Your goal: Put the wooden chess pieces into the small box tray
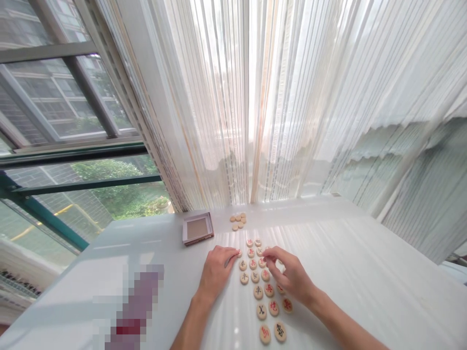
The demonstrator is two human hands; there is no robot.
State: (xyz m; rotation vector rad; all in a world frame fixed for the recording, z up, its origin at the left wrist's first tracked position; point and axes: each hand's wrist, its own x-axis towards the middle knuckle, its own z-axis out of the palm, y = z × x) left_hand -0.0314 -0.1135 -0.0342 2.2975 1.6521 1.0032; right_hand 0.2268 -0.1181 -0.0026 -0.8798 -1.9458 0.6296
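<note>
Round wooden chess pieces (260,283) with red or black characters lie in rows on a white table (357,272). My left hand (216,270) rests at the left edge of the rows, its fingertips pinched on one wooden chess piece (240,253). On the right side of the rows my right hand (288,272) has its fingers curled and pinched together over the upper pieces. What those fingers hold is hidden. A small pile of blank-faced pieces (238,221) lies farther back.
A small square box (197,228) with a brown inside sits behind my left hand. Sheer white curtains (255,107) hang along the table's far edge. A window (69,146) is at the left. A blurred patch (134,306) covers the table's near left.
</note>
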